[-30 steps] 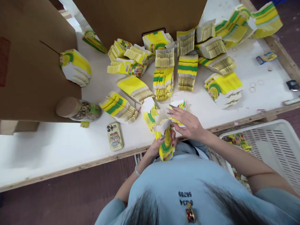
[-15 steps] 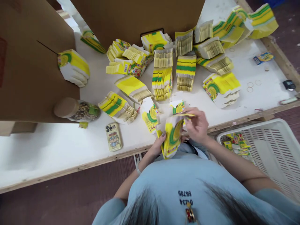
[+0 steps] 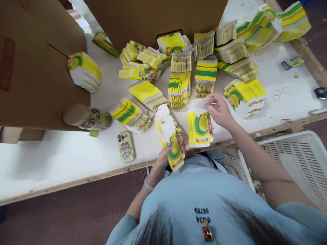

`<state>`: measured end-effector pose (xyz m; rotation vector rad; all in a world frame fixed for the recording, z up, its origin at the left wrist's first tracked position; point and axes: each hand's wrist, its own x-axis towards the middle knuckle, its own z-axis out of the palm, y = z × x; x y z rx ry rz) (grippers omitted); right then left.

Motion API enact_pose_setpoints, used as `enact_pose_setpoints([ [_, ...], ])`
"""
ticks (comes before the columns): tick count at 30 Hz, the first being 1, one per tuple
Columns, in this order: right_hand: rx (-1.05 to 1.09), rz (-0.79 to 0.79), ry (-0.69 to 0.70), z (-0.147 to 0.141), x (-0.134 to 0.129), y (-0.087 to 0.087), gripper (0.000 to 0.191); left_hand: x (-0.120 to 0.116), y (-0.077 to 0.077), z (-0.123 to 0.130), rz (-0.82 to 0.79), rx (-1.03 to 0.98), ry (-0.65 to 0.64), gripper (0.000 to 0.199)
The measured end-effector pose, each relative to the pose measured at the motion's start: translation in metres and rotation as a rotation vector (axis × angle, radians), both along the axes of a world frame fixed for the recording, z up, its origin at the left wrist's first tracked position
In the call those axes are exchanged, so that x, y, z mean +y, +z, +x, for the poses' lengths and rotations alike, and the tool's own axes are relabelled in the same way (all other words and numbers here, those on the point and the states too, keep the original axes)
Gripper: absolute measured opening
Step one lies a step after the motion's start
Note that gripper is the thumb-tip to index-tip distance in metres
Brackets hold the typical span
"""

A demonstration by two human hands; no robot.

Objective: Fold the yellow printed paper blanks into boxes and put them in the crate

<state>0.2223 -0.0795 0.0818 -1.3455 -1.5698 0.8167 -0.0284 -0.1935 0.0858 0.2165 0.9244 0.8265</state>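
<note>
My left hand (image 3: 165, 157) is closed around a yellow-and-green folding carton (image 3: 175, 153) at the table's front edge, its white flap pointing up and away from me. Another carton with white flaps (image 3: 162, 112) lies flat just beyond it. To the right, a pile of flat yellow cartons (image 3: 199, 127) rests near the edge. My right hand (image 3: 220, 110) pinches a white flap at the far end of this pile, thumb and fingers pressed together. How many layers it holds is hidden.
Several bundles of flattened cartons (image 3: 206, 73) spread across the white table, backed by large cardboard boxes (image 3: 158, 17). On the left are a lidded jar (image 3: 88, 116) and a phone (image 3: 125, 147). Rubber bands (image 3: 276, 97) lie at right, above a white plastic basket (image 3: 301, 136).
My left hand has lowered and moved slightly left with a carton. My right hand has gone from the carton held in front of me out to the pile's flap, uncovering the pile.
</note>
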Motion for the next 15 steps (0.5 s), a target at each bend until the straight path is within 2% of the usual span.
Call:
enact_pose_setpoints([
  [3, -0.338, -0.029, 0.050, 0.008, 0.016, -0.003, 0.025, 0.011, 0.008, -0.015, 0.138, 0.024, 0.071, 0.045],
  [6, -0.585, 0.108, -0.002, -0.006, 0.012, 0.002, 0.042, 0.021, 0.008, -0.028, 0.218, 0.152, 0.194, 0.045],
  [8, -0.514, 0.164, 0.000, -0.028, 0.001, 0.005, 0.049, 0.029, 0.000, -0.032, 0.203, 0.306, 0.262, 0.037],
  [10, -0.302, 0.095, 0.091, -0.057, -0.011, 0.002, 0.054, 0.039, -0.011, -0.031, 0.177, 0.435, 0.290, 0.028],
  [12, -0.109, -0.097, 0.179, -0.089, -0.020, -0.008, 0.064, 0.050, -0.023, -0.025, 0.199, 0.508, 0.293, 0.030],
  [15, 0.002, -0.414, 0.177, -0.127, -0.023, -0.031, 0.081, 0.060, -0.040, -0.013, 0.355, 0.645, 0.301, 0.052],
])
